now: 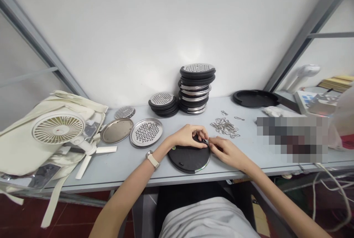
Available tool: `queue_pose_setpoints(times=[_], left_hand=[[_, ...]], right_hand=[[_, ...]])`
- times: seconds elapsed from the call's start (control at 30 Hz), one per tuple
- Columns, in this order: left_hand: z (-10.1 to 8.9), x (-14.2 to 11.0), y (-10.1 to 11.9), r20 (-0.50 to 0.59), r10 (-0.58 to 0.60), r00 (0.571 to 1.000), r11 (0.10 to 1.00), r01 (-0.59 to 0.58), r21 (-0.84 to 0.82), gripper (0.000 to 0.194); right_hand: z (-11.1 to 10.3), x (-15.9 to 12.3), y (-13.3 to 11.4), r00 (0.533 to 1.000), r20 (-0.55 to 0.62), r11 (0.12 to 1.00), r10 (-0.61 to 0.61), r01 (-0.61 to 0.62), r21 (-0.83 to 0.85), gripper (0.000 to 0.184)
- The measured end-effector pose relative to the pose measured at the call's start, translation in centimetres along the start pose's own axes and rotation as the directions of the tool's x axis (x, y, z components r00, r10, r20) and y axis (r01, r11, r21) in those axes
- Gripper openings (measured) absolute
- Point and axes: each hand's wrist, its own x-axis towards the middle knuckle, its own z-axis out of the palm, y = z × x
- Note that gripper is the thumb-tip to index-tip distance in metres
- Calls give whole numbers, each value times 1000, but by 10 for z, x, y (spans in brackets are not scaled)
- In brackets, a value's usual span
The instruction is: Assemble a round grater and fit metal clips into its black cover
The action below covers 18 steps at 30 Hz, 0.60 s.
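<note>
Black, matte and smooth, a flat round disc (189,158) lies at the lower centre of the frame on the pale grey tabletop (116,166), its lower right rim catching a glossy, greenish shine, with a small raised nub on its face. Left hand (192,136) arches over the disc's upper edge, fingers curled and thumb laid along the surface; whether its fingertips clamp anything, I cannot tell. Right hand (226,151) sits just beside the disc's upper right rim, thumb and forefinger pinched together on a small shiny metal piece (205,141), mostly hidden between the two hands. Right of centre, beyond the right hand, silvery bent-wire clips (225,125) lie in a loose tangle. Above the hands rises a tall stack (195,88) of black rims and bright metal discs, topped by a perforated plate, with a shorter stack (163,104) at its left; left of centre lies a round metal grater plate (146,133), pierced and shiny
</note>
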Motion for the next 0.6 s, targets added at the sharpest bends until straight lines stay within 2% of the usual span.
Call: queue_pose_setpoints(times=[0.33, 0.6], left_hand=[[0, 1, -1, 3, 6, 1000, 1000, -6, 2, 27], [0, 2, -2, 14, 15, 1000, 1000, -16, 25, 26]], right_hand=[[1, -2, 3, 1000, 5, 996, 30, -31, 82, 30], [-2, 0, -2, 1000, -1, 997, -23, 23, 69, 32]])
